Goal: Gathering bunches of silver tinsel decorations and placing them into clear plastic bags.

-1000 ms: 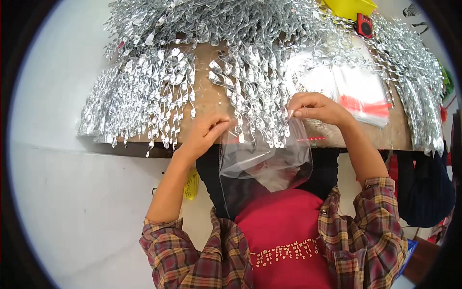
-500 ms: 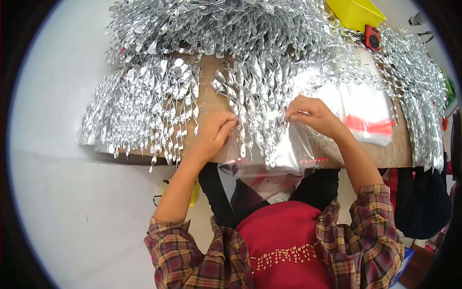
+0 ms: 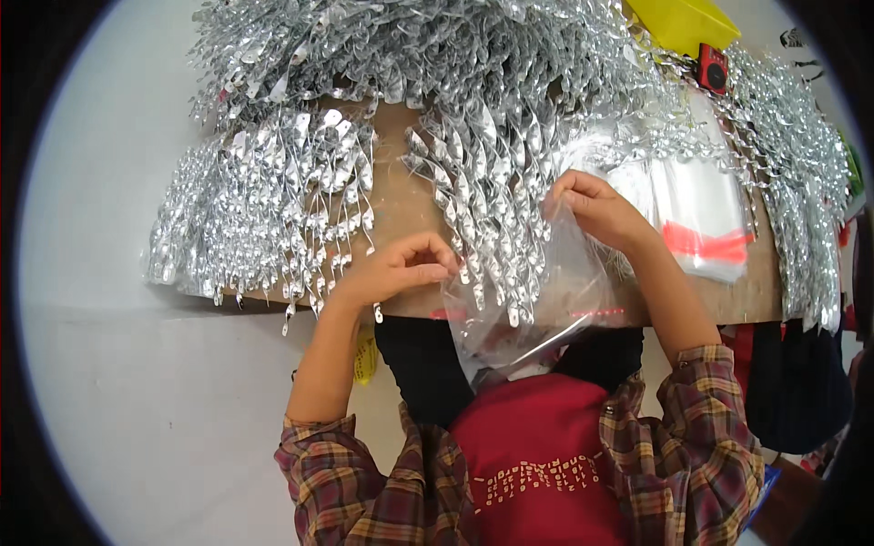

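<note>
A clear plastic bag point(image 3: 537, 337) hangs between my two hands at the front edge of the table, its lower part over my lap. My right hand point(image 3: 596, 211) pinches the bag's upper right corner, pulling it up into a peak. Lower down, my left hand point(image 3: 405, 270) has thumb and fingertips together at the bag's left edge. Between the hands lies a bunch of twisted silver foil strips point(image 3: 496, 214) on the table, their lower ends at the bag's mouth. Whether any strip ends are inside the bag is hard to tell through the shiny film.
Another bunch of silver strips point(image 3: 264, 209) drapes over the table's left part, and a large heap point(image 3: 401, 55) covers the back. Right of my right hand lies a stack of clear bags point(image 3: 701, 214) with a red band. A red device point(image 3: 713, 69) and a yellow container point(image 3: 683, 25) stand at the back right.
My left hand has moved down and slightly left along with the bag's left edge. The right hand has risen a little, and the bag now hangs slanted.
</note>
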